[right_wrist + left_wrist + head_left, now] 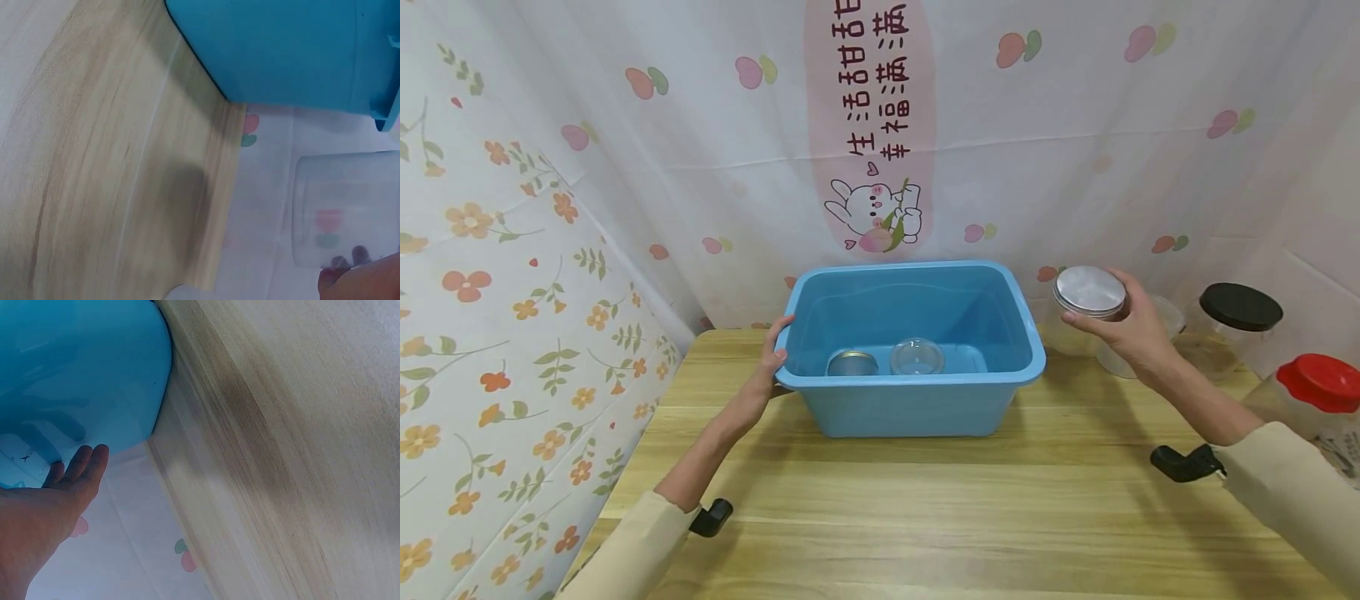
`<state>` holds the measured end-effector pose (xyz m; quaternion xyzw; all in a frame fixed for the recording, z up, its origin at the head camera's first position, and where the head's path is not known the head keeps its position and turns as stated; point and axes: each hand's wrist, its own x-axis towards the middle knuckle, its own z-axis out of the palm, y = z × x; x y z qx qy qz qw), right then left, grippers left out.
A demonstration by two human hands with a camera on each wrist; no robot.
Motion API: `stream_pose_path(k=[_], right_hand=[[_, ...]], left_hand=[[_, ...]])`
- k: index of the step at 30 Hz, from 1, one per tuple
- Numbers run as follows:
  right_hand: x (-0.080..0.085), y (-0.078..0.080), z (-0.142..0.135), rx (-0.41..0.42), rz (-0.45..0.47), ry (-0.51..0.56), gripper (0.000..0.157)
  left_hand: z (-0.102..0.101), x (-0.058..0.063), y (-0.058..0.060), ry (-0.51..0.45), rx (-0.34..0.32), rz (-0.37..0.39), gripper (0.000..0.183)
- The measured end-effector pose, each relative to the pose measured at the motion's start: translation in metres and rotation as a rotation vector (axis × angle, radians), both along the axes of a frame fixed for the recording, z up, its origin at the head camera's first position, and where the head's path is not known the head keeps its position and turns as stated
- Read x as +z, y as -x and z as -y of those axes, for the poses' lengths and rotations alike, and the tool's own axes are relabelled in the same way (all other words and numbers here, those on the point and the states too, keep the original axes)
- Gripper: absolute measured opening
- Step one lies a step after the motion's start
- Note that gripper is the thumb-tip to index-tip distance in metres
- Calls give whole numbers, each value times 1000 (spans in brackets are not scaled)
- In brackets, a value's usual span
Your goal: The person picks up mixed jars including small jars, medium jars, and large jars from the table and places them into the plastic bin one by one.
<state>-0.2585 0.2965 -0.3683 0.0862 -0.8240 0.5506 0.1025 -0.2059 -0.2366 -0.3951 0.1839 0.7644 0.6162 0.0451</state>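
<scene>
A blue plastic tub (917,408) stands on the wooden table. My left hand (767,367) holds its left rim, with the thumb on the rim; in the left wrist view the other fingers (87,469) lie along the outer wall. My right hand (1131,325) grips a clear jar with a silver lid (1090,289) from its right side, to the right of the tub. The jar's see-through body (347,200) shows in the right wrist view, fingertips against it. Inside the tub are a gold-rimmed round container (852,363) and a clear round container (917,357), their lower parts hidden by the front wall.
Right of my right hand stand a jar with a black lid (1240,307) and a jar with a red lid (1321,382). Another clear jar (1167,315) is partly hidden behind the hand. A printed curtain (737,167) hangs behind the wooden table (925,508).
</scene>
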Motion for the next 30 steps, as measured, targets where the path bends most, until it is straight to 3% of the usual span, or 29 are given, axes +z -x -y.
stream_pose_path(k=[30], right_hand=[[36,-8,8,8,-32,-1,85]], left_hand=[[0,0,0,4,2,-1,62]])
